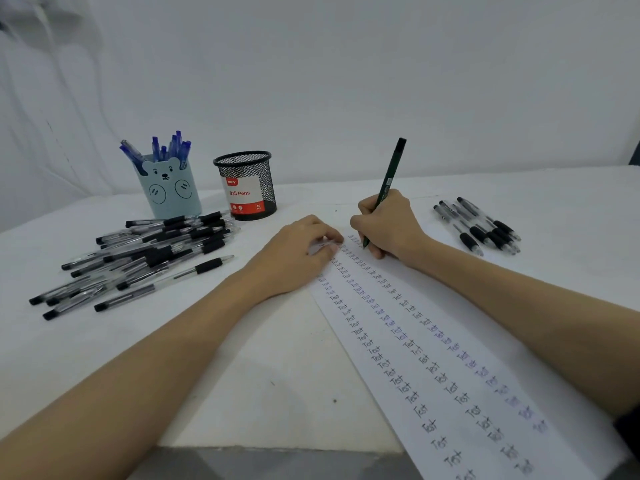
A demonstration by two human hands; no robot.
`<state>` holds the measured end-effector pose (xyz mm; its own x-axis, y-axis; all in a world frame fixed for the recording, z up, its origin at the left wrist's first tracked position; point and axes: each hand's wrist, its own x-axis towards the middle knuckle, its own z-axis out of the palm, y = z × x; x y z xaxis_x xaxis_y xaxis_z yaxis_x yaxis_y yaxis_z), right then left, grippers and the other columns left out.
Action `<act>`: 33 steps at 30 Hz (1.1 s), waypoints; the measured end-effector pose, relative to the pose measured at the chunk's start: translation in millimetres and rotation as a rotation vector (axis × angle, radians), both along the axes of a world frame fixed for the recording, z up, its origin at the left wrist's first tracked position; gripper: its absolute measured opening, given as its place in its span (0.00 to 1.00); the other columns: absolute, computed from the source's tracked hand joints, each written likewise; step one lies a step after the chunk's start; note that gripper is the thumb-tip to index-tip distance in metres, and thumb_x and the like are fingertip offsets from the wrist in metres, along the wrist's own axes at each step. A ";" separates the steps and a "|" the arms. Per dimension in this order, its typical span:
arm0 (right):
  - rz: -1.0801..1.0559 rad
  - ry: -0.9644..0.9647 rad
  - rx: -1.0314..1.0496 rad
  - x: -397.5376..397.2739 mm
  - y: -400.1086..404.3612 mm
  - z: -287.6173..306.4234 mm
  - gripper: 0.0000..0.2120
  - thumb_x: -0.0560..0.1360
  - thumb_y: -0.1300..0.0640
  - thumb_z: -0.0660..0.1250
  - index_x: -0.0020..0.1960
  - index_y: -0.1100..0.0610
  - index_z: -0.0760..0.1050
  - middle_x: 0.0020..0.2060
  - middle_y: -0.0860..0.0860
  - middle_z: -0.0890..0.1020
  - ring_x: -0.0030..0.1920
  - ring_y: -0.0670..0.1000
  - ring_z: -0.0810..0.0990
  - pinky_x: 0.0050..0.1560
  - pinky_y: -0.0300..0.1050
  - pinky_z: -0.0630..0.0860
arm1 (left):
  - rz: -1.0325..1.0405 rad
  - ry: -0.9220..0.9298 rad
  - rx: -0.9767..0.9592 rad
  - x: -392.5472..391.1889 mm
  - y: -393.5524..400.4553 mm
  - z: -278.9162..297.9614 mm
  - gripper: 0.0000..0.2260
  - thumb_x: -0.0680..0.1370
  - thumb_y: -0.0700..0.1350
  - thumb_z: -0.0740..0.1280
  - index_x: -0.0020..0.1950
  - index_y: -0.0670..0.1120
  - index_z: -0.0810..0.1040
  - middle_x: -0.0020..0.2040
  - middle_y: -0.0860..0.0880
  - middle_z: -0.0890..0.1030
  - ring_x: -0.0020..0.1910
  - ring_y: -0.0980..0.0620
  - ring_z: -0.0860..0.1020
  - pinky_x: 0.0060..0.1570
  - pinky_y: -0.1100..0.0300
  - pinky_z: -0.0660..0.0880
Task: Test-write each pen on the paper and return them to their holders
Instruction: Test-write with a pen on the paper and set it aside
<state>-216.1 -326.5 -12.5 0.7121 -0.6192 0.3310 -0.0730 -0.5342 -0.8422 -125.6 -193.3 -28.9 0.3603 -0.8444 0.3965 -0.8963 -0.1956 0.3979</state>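
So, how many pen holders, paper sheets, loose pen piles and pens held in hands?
Pen holders: 2, bear holder, mesh holder
Paper sheets: 1
Loose pen piles: 2, left pile, right pile
Held pens: 1, dark pen, right hand
Total: 6

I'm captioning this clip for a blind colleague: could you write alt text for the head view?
A right hand writes with a dark pen on paper lined with "Test", while the left hand steadies the sheet. Black pens lie piled left beside a bear holder and mesh cup.
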 end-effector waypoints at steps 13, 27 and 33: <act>-0.020 -0.001 -0.001 -0.1 -2.6 -0.4 0.19 0.66 0.70 0.59 0.26 0.55 0.54 0.30 0.58 0.63 0.12 0.49 0.65 0.22 0.36 0.57 | 0.005 0.006 0.024 -1.2 1.8 2.2 0.10 0.79 0.45 0.62 0.58 0.49 0.79 0.56 0.50 0.75 0.56 0.54 0.73 0.57 0.64 0.66; -0.060 -0.009 0.022 -0.9 -4.4 1.5 0.19 0.66 0.70 0.59 0.26 0.55 0.53 0.30 0.58 0.63 0.12 0.49 0.68 0.19 0.32 0.55 | 0.001 0.017 0.013 -2.3 1.4 2.7 0.10 0.79 0.44 0.62 0.58 0.48 0.79 0.55 0.50 0.75 0.54 0.56 0.73 0.51 0.69 0.63; -0.084 0.013 0.008 0.8 -3.8 0.9 0.18 0.66 0.70 0.58 0.26 0.55 0.53 0.31 0.58 0.64 0.12 0.50 0.62 0.19 0.32 0.55 | 0.000 0.024 0.009 -2.5 1.3 2.2 0.10 0.79 0.44 0.63 0.58 0.48 0.79 0.55 0.50 0.76 0.54 0.55 0.74 0.52 0.70 0.64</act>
